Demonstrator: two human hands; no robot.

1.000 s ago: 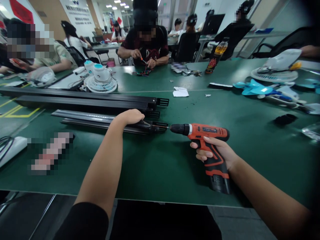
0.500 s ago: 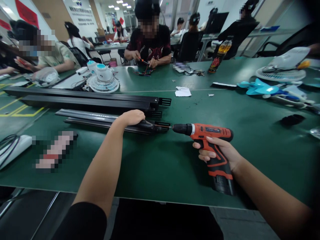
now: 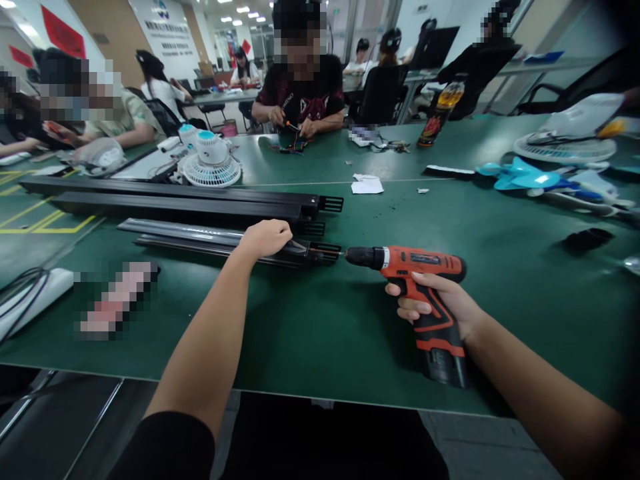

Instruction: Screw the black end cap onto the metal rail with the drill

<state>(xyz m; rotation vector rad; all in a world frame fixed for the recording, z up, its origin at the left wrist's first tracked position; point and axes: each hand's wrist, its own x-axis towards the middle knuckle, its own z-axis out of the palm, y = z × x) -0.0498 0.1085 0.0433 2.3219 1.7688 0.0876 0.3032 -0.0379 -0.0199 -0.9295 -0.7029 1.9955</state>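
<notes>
My left hand (image 3: pixel 266 237) is closed over the near black metal rail (image 3: pixel 200 241), close to its right end with the black end cap (image 3: pixel 324 252). My right hand (image 3: pixel 440 303) grips the handle of an orange cordless drill (image 3: pixel 417 280). The drill lies level, and its bit tip touches the end cap of that rail. Two longer black rails (image 3: pixel 175 199) lie just behind on the green table (image 3: pixel 325 327).
A small white fan (image 3: pixel 212 163) stands behind the rails. Paper scraps (image 3: pixel 367 185), a drink bottle (image 3: pixel 433 125), blue fan blades (image 3: pixel 520 179) and another white fan (image 3: pixel 565 143) lie farther back and right. Cables (image 3: pixel 20 293) at left. Other people work across the table.
The view has shifted slightly. Both hands, the drill and the rail stay where they were, with the bit against the end cap.
</notes>
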